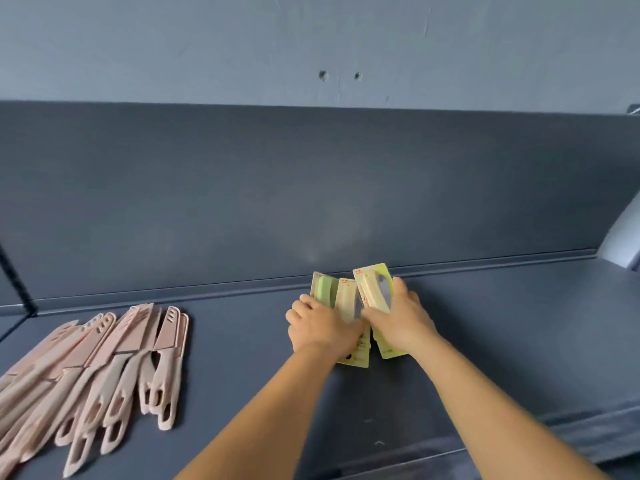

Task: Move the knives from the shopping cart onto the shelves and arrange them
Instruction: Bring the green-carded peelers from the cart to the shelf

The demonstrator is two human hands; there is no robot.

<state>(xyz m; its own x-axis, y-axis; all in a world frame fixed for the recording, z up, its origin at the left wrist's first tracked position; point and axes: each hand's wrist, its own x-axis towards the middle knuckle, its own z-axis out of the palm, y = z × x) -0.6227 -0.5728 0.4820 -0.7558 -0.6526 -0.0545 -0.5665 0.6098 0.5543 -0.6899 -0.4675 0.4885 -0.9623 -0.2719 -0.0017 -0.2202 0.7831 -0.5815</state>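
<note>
Arranging carded knives on the dark grey metal shelf (485,323), close to its low rear lip, both hands at work on one small cluster. Left hand (322,327) laid over the nearer part of two yellow-green cardboard-backed knife packs (341,296), one with a pale green handle and one with a cream handle, fingers curled down over them and pressing; whether the thumb hooks beneath cannot be told. Right hand (401,320) gripping a third yellow-green carded pack with a cream handle and grey blade (375,289), fingers wrapped over its face, thumb hidden. All three packs lying with their long axes running from the front edge of the shelf toward the rear lip, fanned slightly, the right-hand pack overlapping the middle one and tilted a little to the right of it. Next move judged to turn on that overlap: right-hand pack sits directly under its own grip, so needs only sliding sideways, away from the left-hand pair, until edges lie side by side and parallel. Well to the left of the cluster, along the shelf front, a loose heap of pale pink sheathed plastic-handled knives (104,368), already placed but untidy, untouched by either hand.
</note>
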